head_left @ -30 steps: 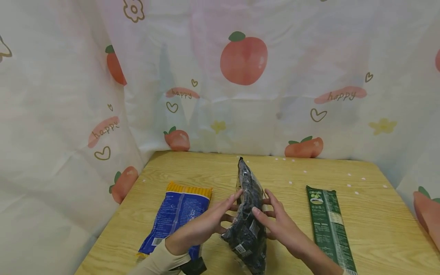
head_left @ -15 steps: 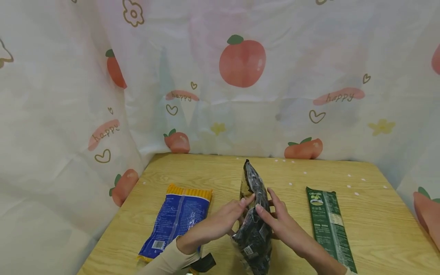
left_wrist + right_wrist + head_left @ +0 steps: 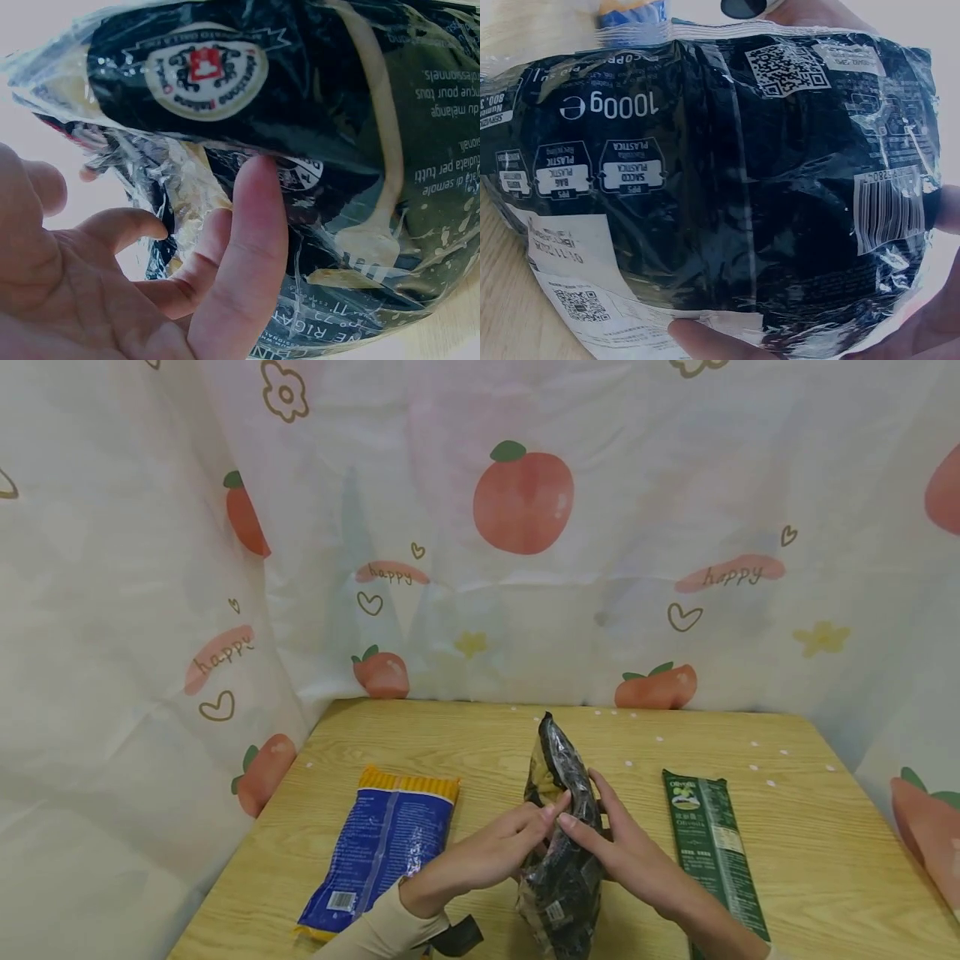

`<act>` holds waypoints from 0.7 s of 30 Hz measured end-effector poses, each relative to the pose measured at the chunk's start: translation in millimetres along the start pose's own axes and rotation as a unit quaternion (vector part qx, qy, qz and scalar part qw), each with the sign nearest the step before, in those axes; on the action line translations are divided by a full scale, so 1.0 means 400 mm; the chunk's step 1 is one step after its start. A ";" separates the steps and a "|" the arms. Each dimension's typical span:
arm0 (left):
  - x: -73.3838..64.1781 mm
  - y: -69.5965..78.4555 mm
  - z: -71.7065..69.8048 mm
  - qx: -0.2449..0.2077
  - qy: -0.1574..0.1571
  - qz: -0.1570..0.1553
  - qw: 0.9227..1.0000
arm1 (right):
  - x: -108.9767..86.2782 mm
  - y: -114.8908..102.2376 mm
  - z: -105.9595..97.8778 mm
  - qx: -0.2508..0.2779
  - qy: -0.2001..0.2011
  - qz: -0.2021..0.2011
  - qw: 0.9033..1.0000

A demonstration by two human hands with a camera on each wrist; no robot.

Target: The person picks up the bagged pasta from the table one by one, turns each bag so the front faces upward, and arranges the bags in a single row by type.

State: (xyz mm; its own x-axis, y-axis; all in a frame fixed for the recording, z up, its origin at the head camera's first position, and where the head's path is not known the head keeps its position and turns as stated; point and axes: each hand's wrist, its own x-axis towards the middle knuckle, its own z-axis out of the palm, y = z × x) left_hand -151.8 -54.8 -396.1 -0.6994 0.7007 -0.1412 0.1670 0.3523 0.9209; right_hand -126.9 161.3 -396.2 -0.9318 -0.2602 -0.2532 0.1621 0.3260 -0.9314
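Blue/orange pkg (image 3: pixel 386 835) on L of wood-look tbl (image 3: pixel 825 860), green pkg (image 3: pixel 707 835) on R, fruit-print backdrop (image 3: pixel 630 518) behind

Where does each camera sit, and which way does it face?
Head: worn on the head, facing forward and down over the table toward the curtain; left hand and right hand show.
Left wrist: worn there, facing the dark bag and its emblem; palm and fingers show.
Right wrist: worn there, facing the bag's barcode; fingers at edges.
Shared: the wrist views show that bag from different sides.
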 end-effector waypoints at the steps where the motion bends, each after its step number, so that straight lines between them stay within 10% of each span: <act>1: 0.000 0.000 0.000 0.004 -0.001 0.005 1.000 | 0.000 0.000 -0.001 0.002 -0.001 0.002 1.000; 21: -0.001 -0.027 -0.009 -0.066 -0.022 -0.010 0.998 | 0.005 0.020 -0.031 0.028 0.014 0.025 0.999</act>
State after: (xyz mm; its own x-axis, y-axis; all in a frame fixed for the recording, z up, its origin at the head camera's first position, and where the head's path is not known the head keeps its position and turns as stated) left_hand -155.8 -61.1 -404.6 -0.6696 0.7222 -0.1737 0.0585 0.2843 0.9569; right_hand -131.4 174.6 -401.0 -0.9303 -0.2198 -0.2938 0.2266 0.2857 -0.9311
